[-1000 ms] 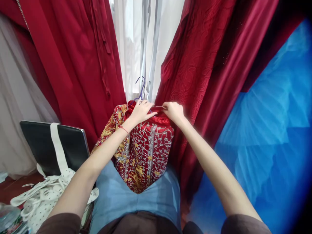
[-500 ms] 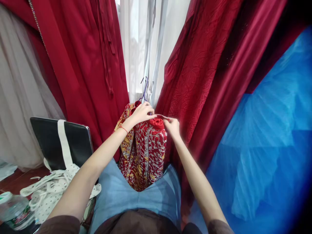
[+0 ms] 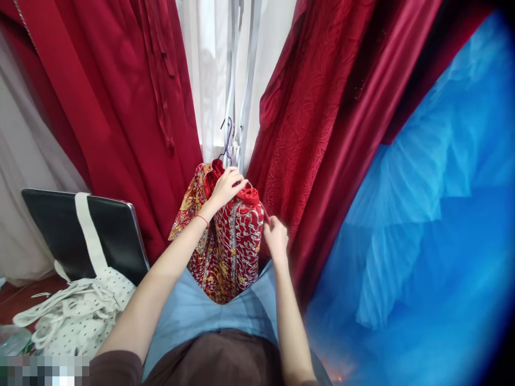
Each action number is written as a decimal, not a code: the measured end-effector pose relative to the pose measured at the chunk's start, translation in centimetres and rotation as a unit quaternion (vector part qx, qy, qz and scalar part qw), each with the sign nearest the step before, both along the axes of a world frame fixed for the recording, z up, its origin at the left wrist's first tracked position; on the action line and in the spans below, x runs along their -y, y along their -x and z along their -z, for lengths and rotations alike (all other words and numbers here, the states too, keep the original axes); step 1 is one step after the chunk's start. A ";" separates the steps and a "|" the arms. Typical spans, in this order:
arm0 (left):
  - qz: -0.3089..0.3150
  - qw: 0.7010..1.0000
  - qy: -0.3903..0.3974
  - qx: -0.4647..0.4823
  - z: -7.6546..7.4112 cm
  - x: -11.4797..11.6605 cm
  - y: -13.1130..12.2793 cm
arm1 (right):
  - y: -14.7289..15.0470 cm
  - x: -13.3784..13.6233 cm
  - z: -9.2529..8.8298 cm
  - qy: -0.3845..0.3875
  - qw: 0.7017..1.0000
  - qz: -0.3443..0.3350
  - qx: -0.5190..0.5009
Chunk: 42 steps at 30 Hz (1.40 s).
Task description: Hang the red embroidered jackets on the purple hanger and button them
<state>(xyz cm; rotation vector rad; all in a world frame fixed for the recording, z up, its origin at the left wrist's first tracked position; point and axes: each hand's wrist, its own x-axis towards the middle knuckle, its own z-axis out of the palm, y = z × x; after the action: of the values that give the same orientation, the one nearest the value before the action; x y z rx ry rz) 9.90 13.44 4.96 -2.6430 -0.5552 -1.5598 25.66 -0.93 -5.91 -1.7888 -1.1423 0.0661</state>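
A red garment (image 3: 238, 236) with silver and gold embroidery hangs in front of my knees on a purple hanger (image 3: 228, 140), whose hook points up. My left hand (image 3: 229, 186) has its fingers curled over the garment's top edge, close under the hook; what lies beneath the fingers is hidden. At the garment's right side, my right hand (image 3: 277, 236) is closed around the end of a narrow red strip of cloth (image 3: 267, 215). Bunched smooth red fabric shows at the top between the hands.
Dark red drapes (image 3: 132, 107) and a white curtain (image 3: 209, 69) hang ahead. Blue tulle (image 3: 402, 230) fills the right side. To my left, a black panel (image 3: 52, 225) carries a white strap, with dotted white cloth (image 3: 80, 305) and a clear plastic container (image 3: 14, 339) nearby.
My right hand has moved down along the garment's right side, drawing the red strip downward. My left hand stays at the top edge. The whole view has shifted slightly.
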 end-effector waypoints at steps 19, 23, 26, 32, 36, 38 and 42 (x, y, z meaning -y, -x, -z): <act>-0.114 0.993 -0.018 -0.008 0.9 0.5 -2.1 | 4.3 6.1 -10.1 -0.307 0.937 0.036 0.162; -0.121 0.993 -0.013 -0.009 1.2 0.4 -2.1 | 8.3 4.8 -6.1 -0.292 0.924 0.027 0.246; -0.118 0.992 -0.013 -0.032 1.2 0.3 -2.0 | 8.9 3.6 -1.2 -0.263 0.940 0.028 0.215; -0.090 0.989 -0.058 -0.102 0.8 -0.6 -1.7 | 6.0 3.3 4.5 -0.182 0.979 0.016 0.095; -0.041 0.976 -0.125 -0.173 -0.9 -1.9 0.2 | 4.7 3.8 4.2 -0.176 0.984 0.006 0.034; -0.047 0.968 -0.151 -0.195 -2.4 -2.6 1.4 | 4.3 4.1 3.6 -0.193 0.981 0.001 0.013; -0.085 0.952 -0.171 -0.239 -5.7 -4.1 2.6 | 3.7 5.3 2.0 -0.217 0.976 -0.004 0.003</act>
<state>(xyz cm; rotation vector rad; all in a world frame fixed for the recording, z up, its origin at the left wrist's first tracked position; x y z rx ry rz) 7.33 17.54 10.62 -2.4881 -0.4188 -0.8287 21.94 -6.20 -7.88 -1.3966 -1.0715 -0.1723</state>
